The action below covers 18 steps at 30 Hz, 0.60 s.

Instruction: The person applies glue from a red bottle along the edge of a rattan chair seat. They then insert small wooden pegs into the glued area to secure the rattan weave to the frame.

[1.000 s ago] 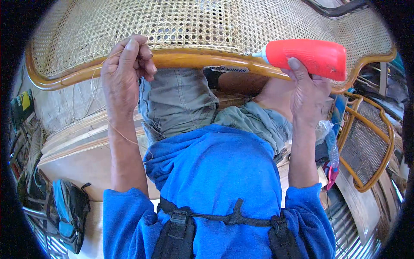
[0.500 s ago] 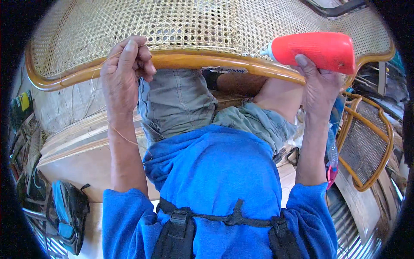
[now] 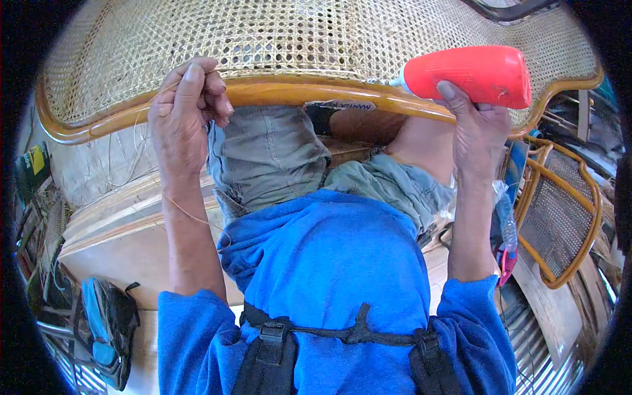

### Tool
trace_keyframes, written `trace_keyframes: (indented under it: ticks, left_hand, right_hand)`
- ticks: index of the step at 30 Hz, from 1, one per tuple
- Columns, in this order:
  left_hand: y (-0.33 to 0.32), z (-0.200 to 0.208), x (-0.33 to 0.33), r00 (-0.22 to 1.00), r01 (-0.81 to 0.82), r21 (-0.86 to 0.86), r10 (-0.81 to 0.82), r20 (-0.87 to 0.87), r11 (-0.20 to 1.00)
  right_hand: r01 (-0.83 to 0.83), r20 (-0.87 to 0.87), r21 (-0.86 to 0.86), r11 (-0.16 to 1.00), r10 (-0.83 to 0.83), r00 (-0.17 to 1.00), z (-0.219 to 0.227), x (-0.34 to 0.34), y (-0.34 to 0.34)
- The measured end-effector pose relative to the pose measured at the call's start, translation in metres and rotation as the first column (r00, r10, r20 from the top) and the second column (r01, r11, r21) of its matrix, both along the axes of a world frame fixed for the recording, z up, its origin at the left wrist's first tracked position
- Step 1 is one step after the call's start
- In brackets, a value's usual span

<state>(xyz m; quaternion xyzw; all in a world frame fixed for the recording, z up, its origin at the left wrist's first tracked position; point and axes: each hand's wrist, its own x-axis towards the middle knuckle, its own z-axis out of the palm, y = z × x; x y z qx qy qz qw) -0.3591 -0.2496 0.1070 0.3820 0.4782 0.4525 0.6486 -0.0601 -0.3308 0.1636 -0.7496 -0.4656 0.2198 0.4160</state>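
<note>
Around: backpack [image 3: 108,332] at lower left; smaller woven frame [image 3: 559,204] at right, near a clear bottle [image 3: 507,227].
In the way: bent legs [image 3: 270,145] beneath the panel's near edge.
Cane panel [image 3: 283,39]: holed weave, glossy curved wooden rim [image 3: 283,90].
Red bottle [image 3: 471,74]: smooth plastic, nozzle [image 3: 395,82] at the near rim, right of middle.
Right hand [image 3: 480,128]: clamped round the red bottle.
Left hand [image 3: 183,115]: fingertips together on a thin strand [image 3: 187,212].
Room: hands well apart, near rim between.

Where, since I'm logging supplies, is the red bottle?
In the head view's upper right, the red bottle is in the right hand, nozzle pointing left near the glossy brown frame.
</note>
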Motion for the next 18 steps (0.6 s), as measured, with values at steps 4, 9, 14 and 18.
trace_keyframes:
  ticks: [4, 9, 14, 18]
  left_hand:
    - [0.001, -0.001, 0.001, 1.000, 0.004, 0.005, -0.004, 0.014, 1.000]
    - [0.001, -0.001, 0.000, 1.000, 0.004, 0.007, -0.004, 0.021, 1.000]
    - [0.000, -0.002, 0.000, 1.000, 0.002, 0.013, -0.002, -0.007, 1.000]
    - [0.000, -0.002, -0.001, 1.000, 0.005, 0.011, -0.005, 0.008, 1.000]
  right_hand:
    - [0.017, -0.070, 0.124, 0.992, -0.009, 0.998, -0.006, -0.007, -0.002]
    - [-0.017, 0.150, 0.060, 0.998, 0.008, 0.989, -0.004, -0.012, -0.001]
    - [0.156, -0.384, 0.254, 0.955, -0.048, 0.922, 0.005, -0.003, -0.004]
    - [0.151, -0.447, 0.233, 0.961, -0.032, 0.894, 0.003, 0.005, -0.005]
